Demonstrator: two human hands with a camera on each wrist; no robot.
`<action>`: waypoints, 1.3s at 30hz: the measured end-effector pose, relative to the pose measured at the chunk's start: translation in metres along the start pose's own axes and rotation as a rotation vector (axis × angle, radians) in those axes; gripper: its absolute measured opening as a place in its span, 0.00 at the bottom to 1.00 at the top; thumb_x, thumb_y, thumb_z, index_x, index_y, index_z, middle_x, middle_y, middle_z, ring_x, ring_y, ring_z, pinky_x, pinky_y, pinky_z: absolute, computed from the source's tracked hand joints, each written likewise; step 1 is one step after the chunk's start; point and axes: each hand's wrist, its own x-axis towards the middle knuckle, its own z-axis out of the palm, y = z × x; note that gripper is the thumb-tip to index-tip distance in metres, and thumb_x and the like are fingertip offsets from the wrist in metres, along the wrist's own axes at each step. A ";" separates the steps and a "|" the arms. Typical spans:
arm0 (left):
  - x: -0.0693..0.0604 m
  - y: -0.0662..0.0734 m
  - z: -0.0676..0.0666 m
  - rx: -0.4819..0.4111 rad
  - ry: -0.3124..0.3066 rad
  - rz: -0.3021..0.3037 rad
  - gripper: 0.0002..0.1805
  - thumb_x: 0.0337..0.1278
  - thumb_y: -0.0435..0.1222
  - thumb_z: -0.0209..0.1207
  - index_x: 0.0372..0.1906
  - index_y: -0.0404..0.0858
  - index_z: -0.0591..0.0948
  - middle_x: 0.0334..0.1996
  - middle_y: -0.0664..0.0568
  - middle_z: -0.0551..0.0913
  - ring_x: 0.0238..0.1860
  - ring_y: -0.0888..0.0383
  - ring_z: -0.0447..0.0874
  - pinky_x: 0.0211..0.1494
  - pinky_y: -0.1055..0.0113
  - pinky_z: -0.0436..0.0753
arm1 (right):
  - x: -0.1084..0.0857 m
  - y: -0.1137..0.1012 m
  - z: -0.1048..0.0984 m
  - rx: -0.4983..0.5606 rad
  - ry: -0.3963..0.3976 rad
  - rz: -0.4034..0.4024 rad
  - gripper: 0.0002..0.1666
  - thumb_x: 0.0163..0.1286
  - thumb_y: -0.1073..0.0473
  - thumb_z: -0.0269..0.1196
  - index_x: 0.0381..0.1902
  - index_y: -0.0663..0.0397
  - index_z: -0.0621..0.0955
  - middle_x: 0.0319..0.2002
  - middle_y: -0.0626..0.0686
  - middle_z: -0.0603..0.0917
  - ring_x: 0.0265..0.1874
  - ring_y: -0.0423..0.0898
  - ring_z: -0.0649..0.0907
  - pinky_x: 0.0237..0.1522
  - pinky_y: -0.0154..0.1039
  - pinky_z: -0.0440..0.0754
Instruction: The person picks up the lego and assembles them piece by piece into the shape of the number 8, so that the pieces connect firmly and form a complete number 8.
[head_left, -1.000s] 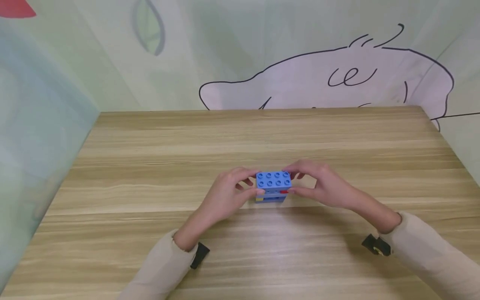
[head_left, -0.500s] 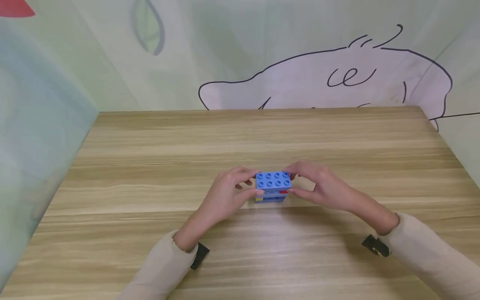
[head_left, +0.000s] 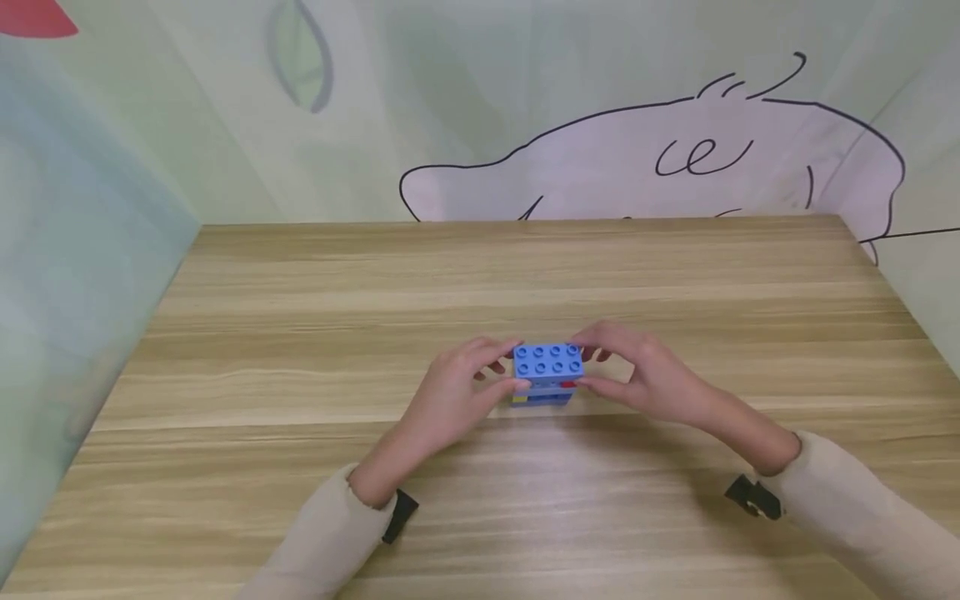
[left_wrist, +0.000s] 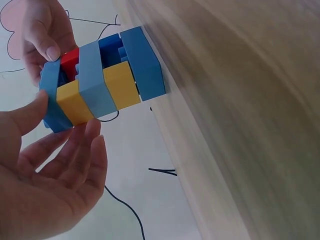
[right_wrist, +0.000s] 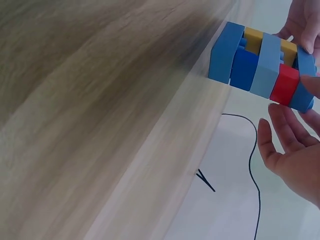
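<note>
A small tower of toy building bricks stands on the table, with a blue studded brick [head_left: 547, 360] on top. My left hand [head_left: 453, 392] pinches the left end of that top brick between thumb and fingers. At its right end, my right hand [head_left: 663, 379] grips it the same way. Beneath it, an upper yellow brick [left_wrist: 75, 103] and a red brick [right_wrist: 285, 85] sit side by side. They rest on a light blue brick [left_wrist: 95, 77]. Below come a lower yellow brick [left_wrist: 122, 86] and a dark blue brick [right_wrist: 244, 69], then the bottom blue brick [left_wrist: 144, 64].
The wood-grain table [head_left: 360, 283] extends around the tower on every side. Behind it hangs a pale backdrop [head_left: 480, 83] with a line-drawn cartoon figure. Black straps [head_left: 400, 515] show at both sleeve cuffs.
</note>
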 end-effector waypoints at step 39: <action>0.068 -0.031 0.011 -0.295 -0.180 -0.374 0.18 0.67 0.37 0.47 0.58 0.37 0.73 0.56 0.48 0.74 0.59 0.54 0.67 0.62 0.59 0.66 | 0.041 0.059 -0.001 0.198 -0.106 0.793 0.24 0.66 0.57 0.58 0.57 0.62 0.73 0.53 0.61 0.76 0.49 0.54 0.73 0.53 0.48 0.71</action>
